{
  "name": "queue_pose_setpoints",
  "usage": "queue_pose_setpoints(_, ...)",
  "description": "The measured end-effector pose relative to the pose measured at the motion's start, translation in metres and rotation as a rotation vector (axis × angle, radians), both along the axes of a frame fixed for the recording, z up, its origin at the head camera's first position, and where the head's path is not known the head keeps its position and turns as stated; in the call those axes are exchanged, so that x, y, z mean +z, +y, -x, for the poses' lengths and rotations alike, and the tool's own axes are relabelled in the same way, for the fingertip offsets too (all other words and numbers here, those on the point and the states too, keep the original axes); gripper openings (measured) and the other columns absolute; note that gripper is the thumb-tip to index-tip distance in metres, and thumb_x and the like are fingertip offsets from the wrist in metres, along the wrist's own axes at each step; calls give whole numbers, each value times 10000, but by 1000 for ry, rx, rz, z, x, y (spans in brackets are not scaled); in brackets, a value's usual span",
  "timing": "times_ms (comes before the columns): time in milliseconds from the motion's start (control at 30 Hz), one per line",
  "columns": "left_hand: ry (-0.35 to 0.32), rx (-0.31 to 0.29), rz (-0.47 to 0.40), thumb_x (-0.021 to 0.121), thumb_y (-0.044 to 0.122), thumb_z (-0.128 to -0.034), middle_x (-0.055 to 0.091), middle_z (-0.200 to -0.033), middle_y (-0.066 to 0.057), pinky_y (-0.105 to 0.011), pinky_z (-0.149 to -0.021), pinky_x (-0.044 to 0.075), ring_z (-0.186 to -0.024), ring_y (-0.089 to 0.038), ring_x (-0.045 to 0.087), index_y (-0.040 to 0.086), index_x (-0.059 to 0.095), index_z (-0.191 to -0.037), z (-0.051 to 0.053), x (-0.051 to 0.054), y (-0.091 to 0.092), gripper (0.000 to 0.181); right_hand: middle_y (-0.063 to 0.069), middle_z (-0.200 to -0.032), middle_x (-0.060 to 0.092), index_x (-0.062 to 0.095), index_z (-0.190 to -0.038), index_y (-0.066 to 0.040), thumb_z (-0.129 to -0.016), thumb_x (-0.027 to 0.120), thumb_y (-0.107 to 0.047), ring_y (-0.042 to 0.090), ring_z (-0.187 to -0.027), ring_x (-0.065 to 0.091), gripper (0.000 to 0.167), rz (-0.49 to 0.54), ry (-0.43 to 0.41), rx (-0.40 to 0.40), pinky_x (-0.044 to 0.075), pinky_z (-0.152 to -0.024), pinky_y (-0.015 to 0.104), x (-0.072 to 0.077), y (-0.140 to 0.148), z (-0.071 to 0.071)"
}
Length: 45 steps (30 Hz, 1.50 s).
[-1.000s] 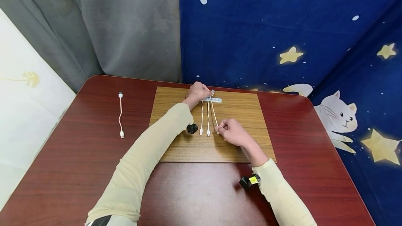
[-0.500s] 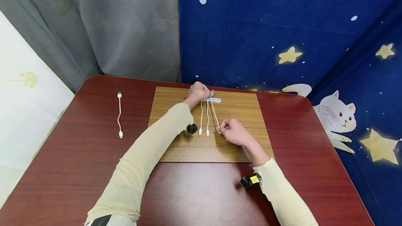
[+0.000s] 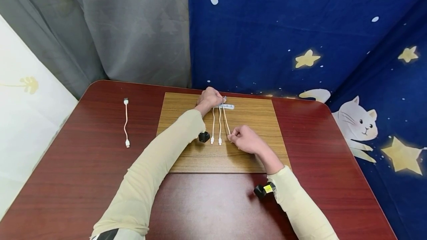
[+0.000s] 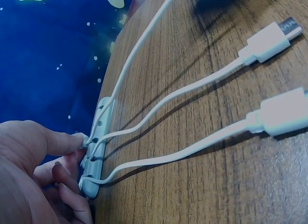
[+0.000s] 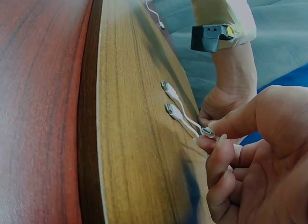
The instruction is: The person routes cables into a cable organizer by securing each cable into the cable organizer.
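Clip strip: pale blue, narrow, slotted plastic strip, lying near the far edge of the wood-grain board on the dark red surface.
Held cable: thin white cable, running from the strip toward the person, its near stretch raised off the board.
Left hand: at the strip, thumb and finger pinching the held cable just behind it.
Right hand: on the person's side of the strip, pinching the held cable's small connector.
Neighbours: two similar white cables, the middle one and the outer one, reaching from the strip's slots across the board.
Loose cable: another white one, well left of the strip.
Handling: probably light, limp and springy; best taken by its stiff connectors or pinched close to the strip.
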State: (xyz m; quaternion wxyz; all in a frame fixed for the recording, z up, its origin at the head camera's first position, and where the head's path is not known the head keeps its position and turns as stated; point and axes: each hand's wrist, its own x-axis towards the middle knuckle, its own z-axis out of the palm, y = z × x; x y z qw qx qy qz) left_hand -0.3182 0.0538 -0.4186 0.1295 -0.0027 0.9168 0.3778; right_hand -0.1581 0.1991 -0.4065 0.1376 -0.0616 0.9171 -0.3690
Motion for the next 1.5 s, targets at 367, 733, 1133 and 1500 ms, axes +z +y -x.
queue_pose_setpoints(367, 7, -13, 37, 740, 336, -930, 658, -940, -4, -430, -848, 444, -913, -227, 588, 174, 740, -852, -2, 1, 0, 180, -24, -639, 476, 584, -704, -93, -961, 638, -98, 134, -577, 420, 262, -20, 1, 34, 346, -562, 312, 0, 5, -1)
queue_pose_setpoints(733, 40, -35, 80, 733, 308, -933, 664, -898, 4, -424, -807, 461, -858, -217, 593, 174, 728, -809, -4, 2, 1, 183, -18, -631, 480, 563, -668, -116, -957, 638, -123, 136, -574, 438, 298, -107, 21, 107, 360, -560, 312, -1, -5, 4)
queue_pose_setpoints(1133, 70, -52, 112, 719, 294, -938, 662, -869, 12, -404, -736, 473, -802, -204, 590, 181, 720, -782, -2, -2, 2, 193, -17, -638, 513, 591, -676, -125, -932, 634, -125, 140, -578, 463, 260, -176, 0, 164, 366, -553, 302, 1, -11, 12)
queue_pose_setpoints(1500, 62, -55, 112, 712, 286, -938, 656, -874, 2, -406, -740, 464, -804, -213, 587, 175, 722, -807, -1, -2, 3, 172, 0, -648, 517, 588, -680, -118, -935, 632, -124, 152, -581, 467, 258, -180, -34, 153, 366, -545, 302, -1, -15, 14)
